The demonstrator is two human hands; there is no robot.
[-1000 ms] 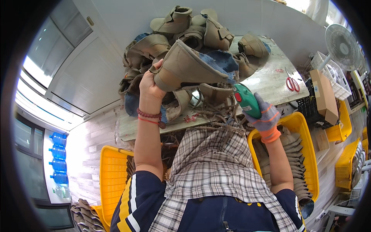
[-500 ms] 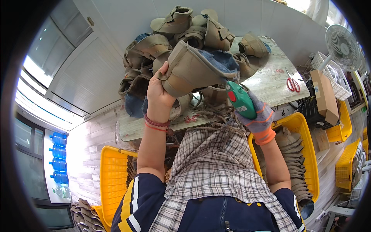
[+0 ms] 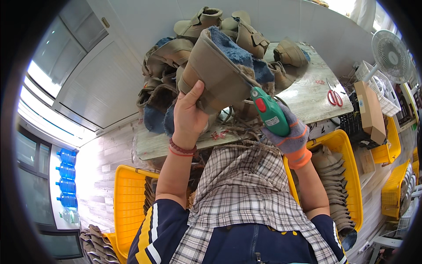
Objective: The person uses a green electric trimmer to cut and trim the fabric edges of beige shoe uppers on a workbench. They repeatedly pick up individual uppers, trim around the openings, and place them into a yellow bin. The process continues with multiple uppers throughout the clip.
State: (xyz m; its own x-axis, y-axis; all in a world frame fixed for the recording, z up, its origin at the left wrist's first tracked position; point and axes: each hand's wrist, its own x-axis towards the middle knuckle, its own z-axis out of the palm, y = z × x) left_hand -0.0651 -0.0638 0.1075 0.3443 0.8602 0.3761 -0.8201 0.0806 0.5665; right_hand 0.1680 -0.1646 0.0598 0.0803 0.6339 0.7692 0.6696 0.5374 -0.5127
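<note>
My left hand [image 3: 190, 115] grips a tan shoe upper [image 3: 216, 81] by its outer side, thumb on the face of it. Blue fuzzy lining [image 3: 232, 47] shows along the upper's open edge. In a grey and orange glove, my right hand [image 3: 295, 134] is wrapped round green handheld electric scissors [image 3: 271, 115] with a red button. Their narrow tip meets the rim of the upper at its right corner; the blade itself is too small to make out. Cut strips of trimming [image 3: 250, 135] lie below on the table edge and over my checked apron [image 3: 237, 185].
More tan uppers [image 3: 169, 55] are heaped on the worktable [image 3: 307, 99]. Red-handled scissors [image 3: 334, 97] lie at its right. Yellow baskets [image 3: 132, 207] flank me; the right-hand basket [image 3: 357, 189] holds stacked uppers. A cardboard box [image 3: 368, 112] and a fan [image 3: 391, 50] stand far right.
The upper has turned and tilted, so more blue lining faces up. My left thumb now lies across its face. The electric scissors have shifted slightly left along the rim.
</note>
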